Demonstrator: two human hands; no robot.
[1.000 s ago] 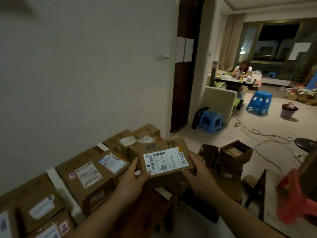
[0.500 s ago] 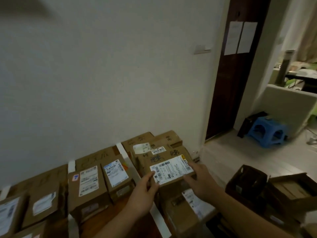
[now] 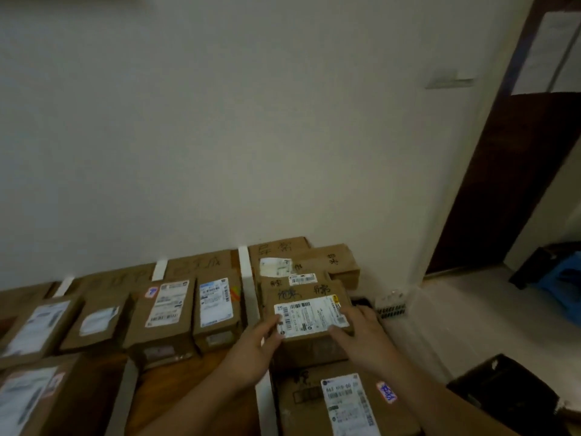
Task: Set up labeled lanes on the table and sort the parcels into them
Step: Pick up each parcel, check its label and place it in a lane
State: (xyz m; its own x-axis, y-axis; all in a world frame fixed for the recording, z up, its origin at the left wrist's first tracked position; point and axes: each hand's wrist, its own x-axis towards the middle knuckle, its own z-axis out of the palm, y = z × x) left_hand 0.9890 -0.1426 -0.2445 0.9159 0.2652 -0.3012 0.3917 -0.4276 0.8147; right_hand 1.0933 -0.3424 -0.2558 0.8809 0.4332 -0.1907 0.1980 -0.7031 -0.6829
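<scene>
Gripping the parcel's (image 3: pixel 309 316) near corners, fingers of left hand (image 3: pixel 254 354) and right hand (image 3: pixel 361 338) curled round its edges, the person holds it just right of the tape strip (image 3: pixel 248 297), probably to stack in that lane.

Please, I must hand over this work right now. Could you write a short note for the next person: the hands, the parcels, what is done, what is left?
Hands: left hand and right hand both grip one labelled parcel at the rightmost lane, behind a front parcel. I cannot tell whether it is set down yet.
Done: white tape strips divide the table into lanes, and sorted parcels lie in them.
Left: release this parcel, then sort any others.
</scene>
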